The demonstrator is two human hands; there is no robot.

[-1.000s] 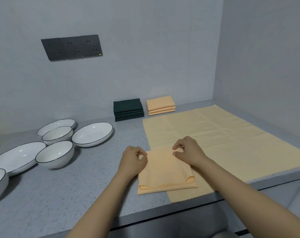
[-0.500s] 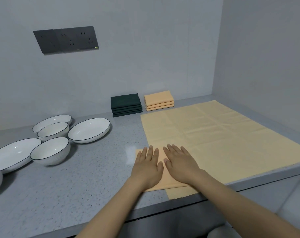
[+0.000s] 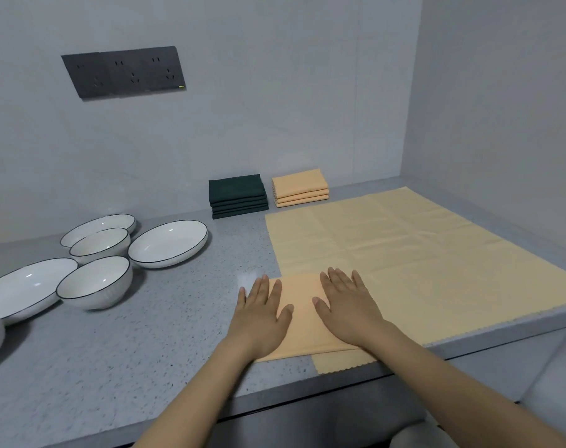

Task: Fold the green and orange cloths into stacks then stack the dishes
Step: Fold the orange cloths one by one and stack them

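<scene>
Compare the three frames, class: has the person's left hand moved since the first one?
Yes. The left hand has gone from pinching the folded orange cloth at its far-left corner to lying flat on it, nearer the counter edge.

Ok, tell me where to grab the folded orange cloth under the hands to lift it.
Pinch the folded orange cloth at its left edge, which lies on bare counter, coming from the left. Its right part overlaps the spread orange cloth, risking catching both.

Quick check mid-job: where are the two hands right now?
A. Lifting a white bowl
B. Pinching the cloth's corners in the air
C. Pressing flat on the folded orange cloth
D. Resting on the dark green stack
C: the left hand and the right hand lie with straight fingers flat on the folded orange cloth at the grey counter's front edge.
</scene>
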